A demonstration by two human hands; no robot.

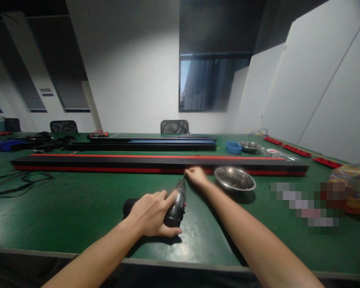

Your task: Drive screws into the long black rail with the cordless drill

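Note:
A black cordless screwdriver (176, 204) lies tilted over the green table, its bit pointing away from me. My left hand (150, 212) is wrapped over its body, with the thumb on the near end. At the bit's tip, my right hand (197, 177) has its fingers pinched together; whatever is between them is too small to make out. These fingertips are right by the front side of a long black bar (108, 164) with red strips. To the right of my right hand, a steel bowl (225, 182) holds small dark pieces.
Farther back lie more long dark bars (144, 146). A blue basket (233, 147) and a second steel bowl (250, 147) stand beyond the bar's right part. Black cables (21, 184) spread at the left. A plastic jug (358, 188) and red power strips (297, 151) are at the right.

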